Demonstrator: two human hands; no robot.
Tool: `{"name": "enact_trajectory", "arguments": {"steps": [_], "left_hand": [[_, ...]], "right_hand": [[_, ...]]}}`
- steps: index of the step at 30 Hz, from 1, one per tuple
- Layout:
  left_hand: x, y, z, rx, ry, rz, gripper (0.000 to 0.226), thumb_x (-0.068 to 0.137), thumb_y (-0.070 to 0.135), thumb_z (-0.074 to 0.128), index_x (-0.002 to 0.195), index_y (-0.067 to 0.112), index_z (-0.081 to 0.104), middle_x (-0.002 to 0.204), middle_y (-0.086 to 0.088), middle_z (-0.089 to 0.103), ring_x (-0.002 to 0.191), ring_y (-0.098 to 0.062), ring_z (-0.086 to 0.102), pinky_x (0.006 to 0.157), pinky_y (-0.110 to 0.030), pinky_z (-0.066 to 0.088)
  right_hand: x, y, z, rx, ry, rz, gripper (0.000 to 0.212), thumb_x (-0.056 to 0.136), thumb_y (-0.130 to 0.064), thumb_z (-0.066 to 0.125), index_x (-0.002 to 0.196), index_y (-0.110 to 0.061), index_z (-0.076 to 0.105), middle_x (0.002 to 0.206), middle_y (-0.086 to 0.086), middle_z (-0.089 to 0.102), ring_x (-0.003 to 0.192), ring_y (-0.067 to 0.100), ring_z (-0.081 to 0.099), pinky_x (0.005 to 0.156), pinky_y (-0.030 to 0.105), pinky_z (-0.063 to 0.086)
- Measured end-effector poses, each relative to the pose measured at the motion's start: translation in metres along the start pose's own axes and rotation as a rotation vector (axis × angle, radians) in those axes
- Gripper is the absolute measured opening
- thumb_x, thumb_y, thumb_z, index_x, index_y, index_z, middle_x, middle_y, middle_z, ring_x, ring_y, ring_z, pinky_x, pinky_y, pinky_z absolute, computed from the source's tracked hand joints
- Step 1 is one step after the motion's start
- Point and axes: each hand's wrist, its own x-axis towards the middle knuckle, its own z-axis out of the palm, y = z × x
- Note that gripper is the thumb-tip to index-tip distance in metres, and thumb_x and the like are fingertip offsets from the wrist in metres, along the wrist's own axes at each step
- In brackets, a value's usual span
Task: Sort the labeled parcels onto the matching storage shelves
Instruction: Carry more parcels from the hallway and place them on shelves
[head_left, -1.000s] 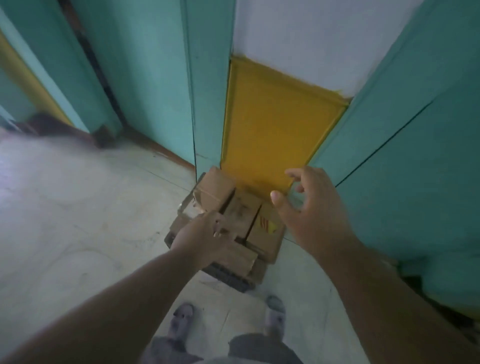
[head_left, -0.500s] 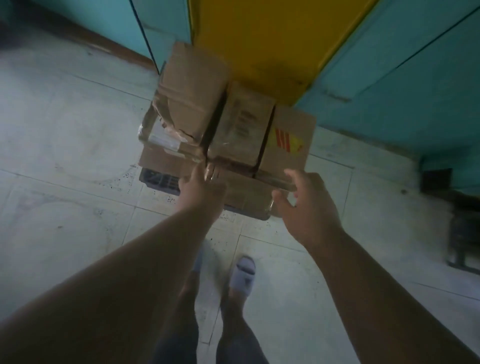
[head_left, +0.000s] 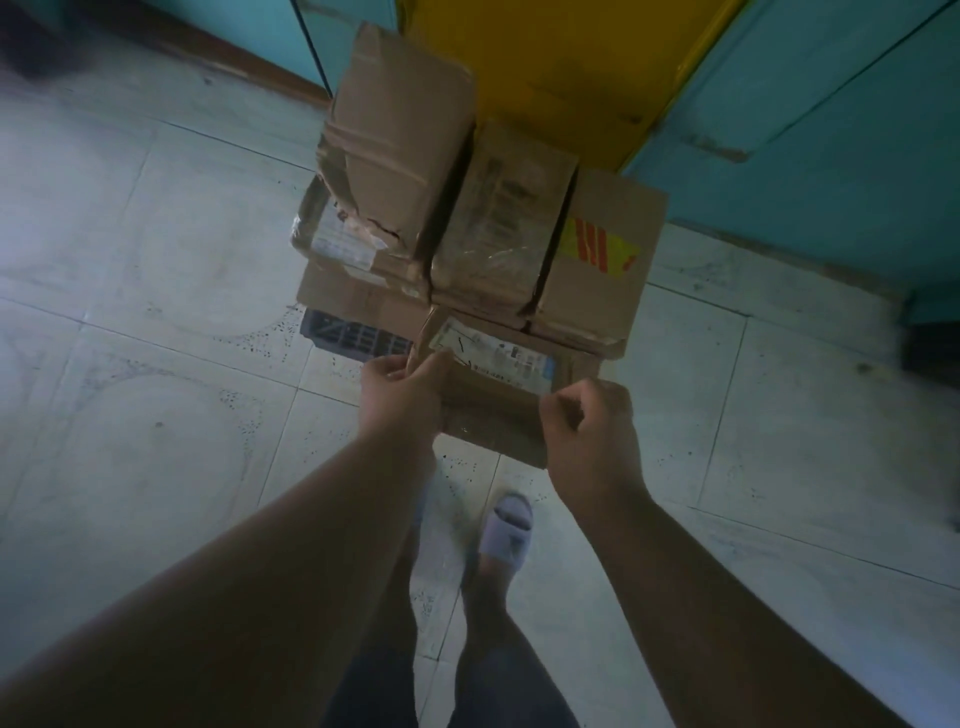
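Note:
A small cardboard parcel (head_left: 493, 410) with a white shipping label on top sits at the near edge of a stack of boxes. My left hand (head_left: 402, 395) grips its left end, thumb on the label side. My right hand (head_left: 589, 426) grips its right end with curled fingers. Behind it three taller parcels stand side by side: a taped brown one (head_left: 400, 150) on the left, a plastic-wrapped one (head_left: 506, 218) in the middle, and one with a red and yellow sticker (head_left: 602, 254) on the right.
The stack rests on a dark plastic crate (head_left: 353, 335) on a pale tiled floor (head_left: 156, 260). Teal walls (head_left: 831, 130) and a yellow panel (head_left: 561, 67) rise just behind. My feet in grey slippers (head_left: 509, 530) stand right before the stack.
Both hands came down from above the stack and now grip the front parcel at its two ends. The view has tilted down and closer to the boxes.

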Motion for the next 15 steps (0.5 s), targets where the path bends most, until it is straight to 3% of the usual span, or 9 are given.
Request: {"name": "enact_trajectory", "arguments": {"steps": [4,7,8,12,15], "left_hand": [[-0.044,0.015,-0.018,-0.060,-0.068,0.032,0.028,0.087,0.020,0.070,0.110,0.021,0.055,0.110,-0.012,0.072,0.095,-0.026,0.073,0.079,-0.043,0.062],[-0.096,0.040,-0.037,-0.170,-0.232,0.055,0.030,0.090,0.014,0.067,0.118,0.017,0.055,0.115,-0.017,0.071,0.104,-0.030,0.071,0.088,-0.048,0.059],[-0.114,0.048,-0.043,-0.192,-0.290,0.080,0.031,0.091,0.012,0.065,0.120,0.016,0.055,0.115,-0.017,0.070,0.105,-0.030,0.070,0.091,-0.049,0.058],[-0.183,0.075,-0.061,-0.172,-0.571,0.231,0.050,0.086,0.012,0.066,0.133,0.016,0.050,0.120,-0.017,0.070,0.111,-0.033,0.069,0.097,-0.050,0.054],[-0.223,0.100,-0.070,-0.027,-0.669,0.287,0.052,0.088,0.018,0.068,0.135,0.020,0.046,0.123,-0.015,0.069,0.116,-0.035,0.065,0.098,-0.050,0.052]], "right_hand": [[-0.030,-0.015,-0.045,0.133,0.033,0.063,0.025,0.090,-0.041,0.067,0.101,-0.022,0.055,0.114,0.000,0.054,0.087,0.005,0.058,0.051,0.004,0.045],[-0.048,-0.041,-0.101,0.233,-0.040,0.058,0.058,0.085,-0.048,0.071,0.133,-0.031,0.043,0.124,-0.009,0.053,0.091,0.005,0.062,0.064,0.021,0.056],[-0.055,-0.051,-0.121,0.267,-0.085,0.068,0.060,0.086,-0.047,0.071,0.136,-0.032,0.042,0.122,-0.010,0.053,0.088,0.003,0.062,0.067,0.025,0.057],[-0.089,-0.088,-0.185,0.435,-0.181,0.029,0.030,0.089,-0.031,0.072,0.112,-0.027,0.054,0.117,-0.002,0.064,0.086,0.011,0.070,0.062,0.028,0.059],[-0.113,-0.106,-0.224,0.484,-0.099,-0.052,0.035,0.086,-0.025,0.076,0.114,-0.021,0.055,0.120,0.002,0.063,0.089,0.018,0.073,0.068,0.036,0.062]]}}
